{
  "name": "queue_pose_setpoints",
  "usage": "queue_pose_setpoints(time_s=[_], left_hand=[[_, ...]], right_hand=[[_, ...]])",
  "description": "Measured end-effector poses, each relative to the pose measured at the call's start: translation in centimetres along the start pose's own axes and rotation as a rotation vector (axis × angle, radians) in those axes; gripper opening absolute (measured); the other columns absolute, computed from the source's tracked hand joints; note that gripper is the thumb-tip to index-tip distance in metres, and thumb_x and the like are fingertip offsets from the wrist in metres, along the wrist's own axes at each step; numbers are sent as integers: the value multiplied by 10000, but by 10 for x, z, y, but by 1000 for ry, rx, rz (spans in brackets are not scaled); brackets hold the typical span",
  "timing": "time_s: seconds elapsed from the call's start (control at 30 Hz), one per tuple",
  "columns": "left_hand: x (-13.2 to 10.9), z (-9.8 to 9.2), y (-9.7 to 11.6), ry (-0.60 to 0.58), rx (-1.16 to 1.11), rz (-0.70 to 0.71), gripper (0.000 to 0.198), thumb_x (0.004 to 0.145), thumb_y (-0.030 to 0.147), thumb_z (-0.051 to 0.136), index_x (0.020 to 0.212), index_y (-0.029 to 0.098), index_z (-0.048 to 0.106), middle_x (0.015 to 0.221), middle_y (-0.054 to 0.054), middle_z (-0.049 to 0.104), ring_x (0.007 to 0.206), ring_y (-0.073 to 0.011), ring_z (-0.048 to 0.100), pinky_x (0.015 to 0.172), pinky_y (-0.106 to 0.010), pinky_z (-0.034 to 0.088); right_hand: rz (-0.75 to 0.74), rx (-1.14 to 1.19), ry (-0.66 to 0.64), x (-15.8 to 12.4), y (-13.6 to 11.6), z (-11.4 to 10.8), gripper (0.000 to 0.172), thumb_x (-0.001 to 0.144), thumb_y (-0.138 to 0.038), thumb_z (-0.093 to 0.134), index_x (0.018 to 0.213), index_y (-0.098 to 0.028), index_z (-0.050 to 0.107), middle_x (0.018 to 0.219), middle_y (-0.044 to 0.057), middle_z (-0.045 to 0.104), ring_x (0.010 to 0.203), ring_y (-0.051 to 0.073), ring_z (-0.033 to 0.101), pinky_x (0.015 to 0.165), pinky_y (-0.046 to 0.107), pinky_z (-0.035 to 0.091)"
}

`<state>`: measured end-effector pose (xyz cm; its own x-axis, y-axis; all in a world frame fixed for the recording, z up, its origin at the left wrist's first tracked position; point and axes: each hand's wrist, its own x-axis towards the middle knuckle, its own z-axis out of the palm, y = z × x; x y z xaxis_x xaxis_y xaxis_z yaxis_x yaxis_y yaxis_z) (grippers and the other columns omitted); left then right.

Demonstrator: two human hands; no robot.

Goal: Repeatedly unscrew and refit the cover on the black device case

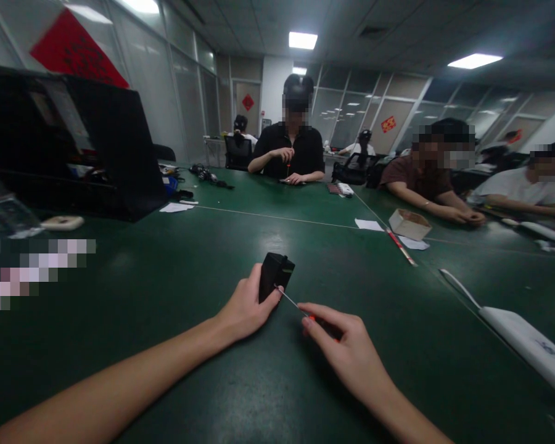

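My left hand [246, 306] is closed round a small black box-shaped device [274, 274] that stands upright on the green table [176, 290]. My right hand [346, 345] pinches the red handle of a thin screwdriver [292, 301]. Its metal shaft slants up and left, with the tip touching the lower right side of the black device. Both forearms reach in from the bottom edge of the view.
An open black case [74, 142] stands at the left. A white flat device [527, 345] lies at the right, with a small cardboard box [409, 223], paper scraps and a red-and-white stick [400, 245] beyond. Several people sit across the table.
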<state>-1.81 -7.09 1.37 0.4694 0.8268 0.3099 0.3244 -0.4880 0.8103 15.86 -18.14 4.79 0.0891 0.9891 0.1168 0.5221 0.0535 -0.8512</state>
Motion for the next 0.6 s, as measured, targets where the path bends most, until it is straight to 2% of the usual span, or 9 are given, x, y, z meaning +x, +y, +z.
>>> queue_pose_setpoints(time_s=[0.07, 0.13, 0.2, 0.27, 0.4, 0.6], left_hand=[[0, 0, 0, 13, 26, 1, 273, 908, 425, 502, 1051, 198, 447, 756, 5, 567, 640, -162, 522, 590, -264, 374], [-1, 1, 0, 25, 51, 6, 289, 904, 411, 508, 1083, 195, 437, 763, 1, 574, 638, -168, 533, 588, -269, 377], [-2, 1, 0, 30, 72, 7, 302, 902, 402, 512, 1105, 194, 431, 765, -4, 582, 638, -175, 545, 585, -273, 380], [-3, 1, 0, 32, 88, 5, 302, 900, 395, 516, 1111, 195, 431, 774, -10, 593, 643, -181, 557, 585, -277, 383], [-3, 1, 0, 34, 106, 0, 292, 901, 383, 518, 1109, 197, 431, 812, -29, 618, 674, -195, 582, 593, -284, 393], [-2, 2, -3, 31, 146, -10, 299, 905, 397, 518, 1112, 198, 434, 862, -56, 637, 706, -214, 603, 609, -298, 409]], right_hand=[[110, 119, -77, 0, -3, 0, 365, 872, -397, 607, 1143, -171, 698, 760, 34, 699, 572, 127, 593, 520, 236, 454], [233, 288, -172, 0, -5, 0, 457, 871, -451, 595, 1223, -161, 633, 774, 28, 682, 423, 67, 464, 380, 187, 322], [330, 459, -230, 0, -7, -2, 494, 894, -476, 553, 1272, -159, 579, 791, 36, 676, 368, 31, 359, 333, 159, 212], [402, 607, -253, 0, -7, -4, 459, 922, -444, 508, 1276, -158, 568, 780, 46, 669, 373, 27, 324, 325, 142, 161], [467, 783, -283, -1, -5, -7, 367, 911, -354, 545, 1232, -188, 608, 779, 41, 650, 407, 28, 315, 326, 121, 145], [409, 681, -195, -1, -4, -3, 368, 839, -360, 671, 1161, -180, 666, 847, 43, 657, 436, 24, 365, 349, 135, 240]])
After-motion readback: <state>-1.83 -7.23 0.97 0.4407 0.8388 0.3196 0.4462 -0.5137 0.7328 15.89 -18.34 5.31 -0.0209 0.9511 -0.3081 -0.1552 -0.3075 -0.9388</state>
